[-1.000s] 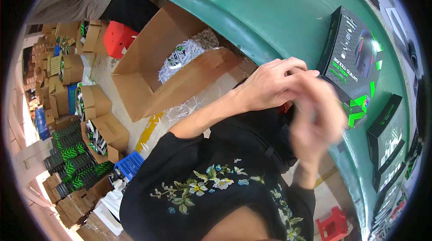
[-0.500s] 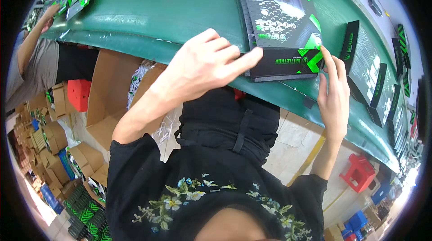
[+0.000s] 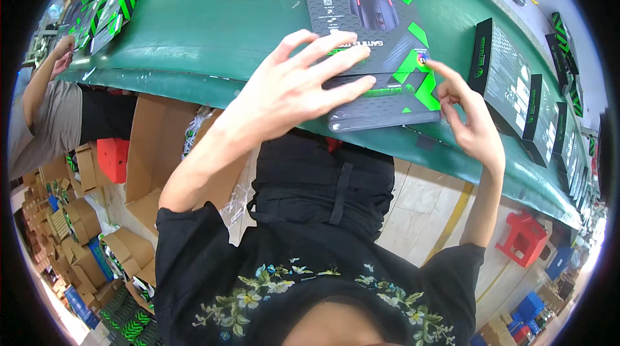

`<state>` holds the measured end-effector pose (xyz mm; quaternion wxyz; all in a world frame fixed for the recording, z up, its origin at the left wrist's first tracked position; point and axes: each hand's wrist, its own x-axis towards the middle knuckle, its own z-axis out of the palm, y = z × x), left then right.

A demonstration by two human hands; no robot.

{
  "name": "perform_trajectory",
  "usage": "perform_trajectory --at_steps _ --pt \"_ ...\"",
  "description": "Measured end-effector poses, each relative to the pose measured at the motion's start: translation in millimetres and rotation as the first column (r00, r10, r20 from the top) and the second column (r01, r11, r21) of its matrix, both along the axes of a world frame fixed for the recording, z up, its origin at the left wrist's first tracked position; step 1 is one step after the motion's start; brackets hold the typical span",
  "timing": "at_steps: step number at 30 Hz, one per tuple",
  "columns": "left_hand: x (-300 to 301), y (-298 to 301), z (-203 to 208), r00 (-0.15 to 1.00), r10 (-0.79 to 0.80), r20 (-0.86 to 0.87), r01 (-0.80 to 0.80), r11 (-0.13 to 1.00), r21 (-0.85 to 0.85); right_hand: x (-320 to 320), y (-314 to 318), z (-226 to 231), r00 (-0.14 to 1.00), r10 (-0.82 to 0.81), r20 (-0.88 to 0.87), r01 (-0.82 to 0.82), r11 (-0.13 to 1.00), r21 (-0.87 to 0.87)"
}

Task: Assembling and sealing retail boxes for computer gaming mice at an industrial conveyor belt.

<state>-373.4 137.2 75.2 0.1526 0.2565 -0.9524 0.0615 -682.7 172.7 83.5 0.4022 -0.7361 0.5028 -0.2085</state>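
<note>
A black mouse box (image 3: 400, 26) with green patches and a pictured mouse lies on the green table in front of me, its printing upside down to me. A glossy grey strip (image 3: 381, 120) shows along its near edge; whether it belongs to the box I cannot tell. My left hand (image 3: 294, 81) rests on the box's left near part, fingers spread over the top and the near fold. Beside the right near corner is my right hand (image 3: 475, 120). Its forefinger reaches to the corner, while the other fingers bend by the side edge, apart from one another.
Several similar boxes (image 3: 510, 81) stand in a row along the table's right side. At the far left, another person's hand (image 3: 62, 52) is by more black and green boxes (image 3: 119, 13). An open carton (image 3: 158, 133) sits below the table edge, and a red stool (image 3: 520, 239) at lower right.
The box has shifted left and slightly turned, with more of its top in sight. My left hand has spread its fingers from a pointing pose onto it. My right hand's fingers have bent more.
</note>
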Motion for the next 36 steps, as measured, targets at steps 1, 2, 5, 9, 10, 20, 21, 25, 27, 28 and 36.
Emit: perform_trajectory --at_steps 1,2,5,9,10,20,21,25,27,28,36 --pt "3.7 -8.5 -3.7 0.998 -0.046 -0.031 0.047 0.999 0.025 4.8 0.8 7.3 0.999 -0.014 0.044 0.012 0.999 0.044" --pt "7.7 -15.0 -6.5 0.993 -0.098 -0.062 0.101 0.994 0.047 4.7 0.4 9.7 0.999 -0.017 0.044 0.015 0.999 0.038" --pt "28.2 -21.7 4.4 0.894 -0.047 -0.446 0.269 0.851 0.45 0.9 -2.4 20.8 0.992 -0.005 0.127 0.0 0.999 0.039" --pt "44.6 -31.5 1.6 0.403 0.229 -0.886 0.62 0.644 0.448 2.1 -28.1 56.0 0.975 -0.04 0.22 0.016 0.994 0.111" --pt "54.7 -25.3 10.6 0.416 0.423 -0.805 0.547 0.59 0.594 11.0 -40.3 50.0 0.912 0.114 0.395 -0.041 0.981 -0.188" --pt "52.2 -36.1 11.0 -0.031 0.523 -0.852 0.739 0.586 0.332 86.0 -80.5 9.8 0.505 -0.063 0.861 0.004 0.998 0.07" --pt "52.8 -34.5 10.6 -0.026 0.531 -0.847 0.737 0.583 0.343 86.0 -80.1 13.4 0.501 -0.024 0.865 -0.031 0.998 0.045" --pt "56.2 -34.6 10.7 0.081 0.444 -0.892 0.727 0.586 0.357 82.7 -86.0 12.4 0.457 0.174 0.872 -0.234 0.97 -0.071" --pt "58.1 -32.9 10.2 0.188 0.38 -0.906 0.662 0.632 0.402 72.1 -90.6 13.1 0.472 0.293 0.832 -0.297 0.941 -0.163" --pt "58.8 -28.8 9.3 0.192 0.384 -0.903 0.668 0.623 0.407 68.1 -91.4 18.7 0.478 0.353 0.804 -0.316 0.924 -0.217" --pt "42.6 -14.2 7.6 0.103 0.383 -0.918 0.496 0.78 0.381 74.7 -85.5 7.4 0.376 0.13 0.917 -0.271 0.962 -0.025"
